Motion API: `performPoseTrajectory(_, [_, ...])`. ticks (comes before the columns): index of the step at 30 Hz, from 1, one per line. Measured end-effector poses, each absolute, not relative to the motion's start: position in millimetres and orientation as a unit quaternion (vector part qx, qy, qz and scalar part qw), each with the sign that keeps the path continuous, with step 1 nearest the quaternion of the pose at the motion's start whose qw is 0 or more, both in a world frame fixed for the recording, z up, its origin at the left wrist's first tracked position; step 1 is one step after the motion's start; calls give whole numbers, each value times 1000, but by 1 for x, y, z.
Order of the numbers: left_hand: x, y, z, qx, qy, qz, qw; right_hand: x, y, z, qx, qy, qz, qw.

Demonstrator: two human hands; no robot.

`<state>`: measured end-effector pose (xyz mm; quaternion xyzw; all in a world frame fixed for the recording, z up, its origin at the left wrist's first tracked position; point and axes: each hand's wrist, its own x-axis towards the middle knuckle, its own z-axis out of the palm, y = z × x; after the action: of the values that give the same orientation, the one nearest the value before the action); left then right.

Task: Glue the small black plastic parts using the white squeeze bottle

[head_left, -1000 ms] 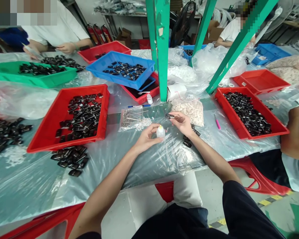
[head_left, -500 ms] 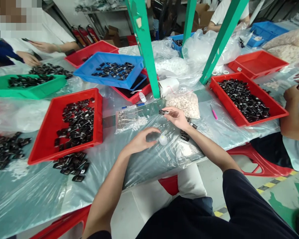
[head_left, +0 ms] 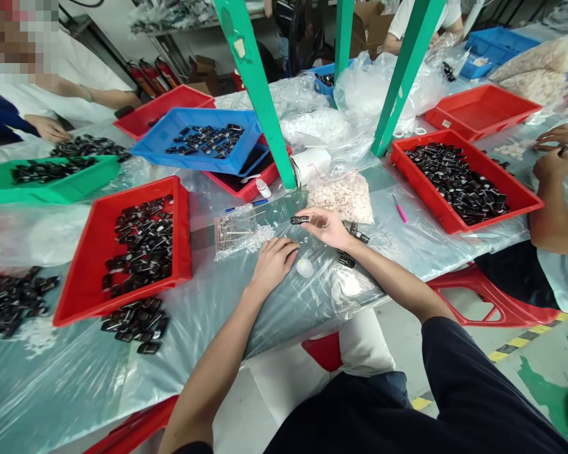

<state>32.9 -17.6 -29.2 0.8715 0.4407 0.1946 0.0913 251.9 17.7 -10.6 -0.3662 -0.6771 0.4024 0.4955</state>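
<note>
A small, glossy black oblong part (head_left: 299, 220) is pinched in the fingertips of my right hand (head_left: 330, 228), above the plastic-covered table. My left hand (head_left: 273, 263) rests low on the table with its fingers bent and drawn together; whatever they pinch is hidden or too small to make out. Just left of it, small white bits (head_left: 260, 237) lie scattered beside a clear bag of thin metal pieces (head_left: 231, 233). Close to the left hand's right side stands a small whitish translucent cup-like object (head_left: 305, 268). Several more black parts (head_left: 346, 260) lie under my right forearm.
Red trays of black parts stand left (head_left: 182, 239) and right (head_left: 520, 211). A bag of cream-coloured pieces (head_left: 341, 195), a white box (head_left: 312, 165) and a green post (head_left: 265, 107) stand beyond my hands. A pink pen-like tool (head_left: 400, 209) lies right. Co-workers' hands are at both sides.
My left hand has moved up and away from the whitish cup-like object, its fingers going from spread to drawn together on the table. The right hand still holds the black part.
</note>
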Motion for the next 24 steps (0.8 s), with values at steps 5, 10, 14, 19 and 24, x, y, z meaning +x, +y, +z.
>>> performPoseTrajectory(5, [42,-14,-31,863,446,207,119,250,16,-11,-377,-669,415,487])
performPoseTrajectory(10, [45,-15,-29,850,458,222,136,247,13,-12,-360,-694,412,468])
performPoseTrajectory(14, [36,-15,-27,801,474,296,213,248,12,-11,-363,-698,422,451])
performPoseTrajectory(19, [30,-13,-24,628,482,429,435,248,11,-11,-348,-713,445,415])
performPoseTrajectory(24, [33,-14,-16,524,458,475,538,247,10,-12,-337,-709,462,414])
